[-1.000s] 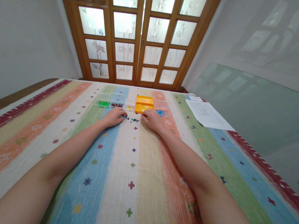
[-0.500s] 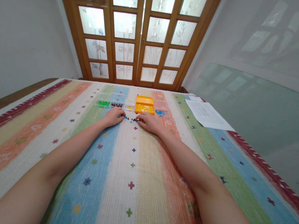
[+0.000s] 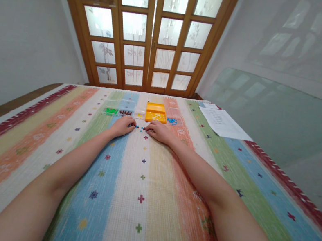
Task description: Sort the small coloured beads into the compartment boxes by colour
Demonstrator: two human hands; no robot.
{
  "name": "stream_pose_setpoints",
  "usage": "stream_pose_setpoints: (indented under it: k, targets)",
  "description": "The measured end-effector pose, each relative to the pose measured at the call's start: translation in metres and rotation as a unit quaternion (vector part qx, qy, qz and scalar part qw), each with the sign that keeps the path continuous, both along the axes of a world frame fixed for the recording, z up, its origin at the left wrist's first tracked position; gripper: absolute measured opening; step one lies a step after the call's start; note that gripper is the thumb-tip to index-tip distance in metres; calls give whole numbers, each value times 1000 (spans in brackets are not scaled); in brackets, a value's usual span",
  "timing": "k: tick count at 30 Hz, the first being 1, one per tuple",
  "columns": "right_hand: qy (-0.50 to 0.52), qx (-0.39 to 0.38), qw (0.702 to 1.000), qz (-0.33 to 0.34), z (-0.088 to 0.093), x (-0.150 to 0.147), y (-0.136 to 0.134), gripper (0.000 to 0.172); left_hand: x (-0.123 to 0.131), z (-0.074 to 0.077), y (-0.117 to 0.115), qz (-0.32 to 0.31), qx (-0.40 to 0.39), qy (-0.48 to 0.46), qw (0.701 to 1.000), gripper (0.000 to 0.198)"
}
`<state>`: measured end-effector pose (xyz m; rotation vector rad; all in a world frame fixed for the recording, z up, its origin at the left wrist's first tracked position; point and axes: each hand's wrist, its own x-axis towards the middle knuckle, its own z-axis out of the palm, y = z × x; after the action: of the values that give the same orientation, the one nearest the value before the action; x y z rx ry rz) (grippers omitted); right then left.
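Observation:
Both my arms stretch far forward over a striped, many-coloured tablecloth [image 3: 134,199]. My left hand [image 3: 122,125] rests on the cloth with its fingers curled, fingertips at a small scatter of tiny coloured beads [image 3: 140,127]. My right hand [image 3: 160,131] lies on the other side of the scatter, fingers curled, its fingertips touching the beads. Whether either hand pinches a bead is too small to make out. Just beyond the hands stands an orange tray [image 3: 155,112] with light beads in it.
A row of small clear containers sits beside the tray: green beads [image 3: 112,110], dark red beads [image 3: 125,112], yellow beads [image 3: 138,114] and blue beads [image 3: 172,120]. A printed sheet of paper [image 3: 223,122] lies at the far right. Wooden glazed doors stand behind the table.
My right hand has slid left from beside the orange tray to the bead scatter. My left hand has barely moved.

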<state>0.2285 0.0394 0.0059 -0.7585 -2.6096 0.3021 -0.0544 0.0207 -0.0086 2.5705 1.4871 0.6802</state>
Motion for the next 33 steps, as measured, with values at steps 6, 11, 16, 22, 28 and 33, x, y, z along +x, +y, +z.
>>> stream_pose_setpoints:
  k: [6,11,16,22,28,33]
  targets:
    - [20,-2,1000,-4,-3,-3,1,15,1,2,-2,0,3,-2,1000,14]
    - [99,-10,988,-122,-12,7,21,17,1,2,-2,3,16,3,1000,15]
    - [198,1,949,-247,-18,34,49,15,8,4,-6,-43,39,12,998,23]
    - [219,32,905,-363,-19,65,68,20,24,9,-13,-149,27,39,988,37]
    - [208,0,859,-467,-22,74,71,25,33,12,-20,-163,7,60,985,40]
    - [190,13,876,-442,-23,66,67,23,42,13,-26,-185,7,69,980,40]
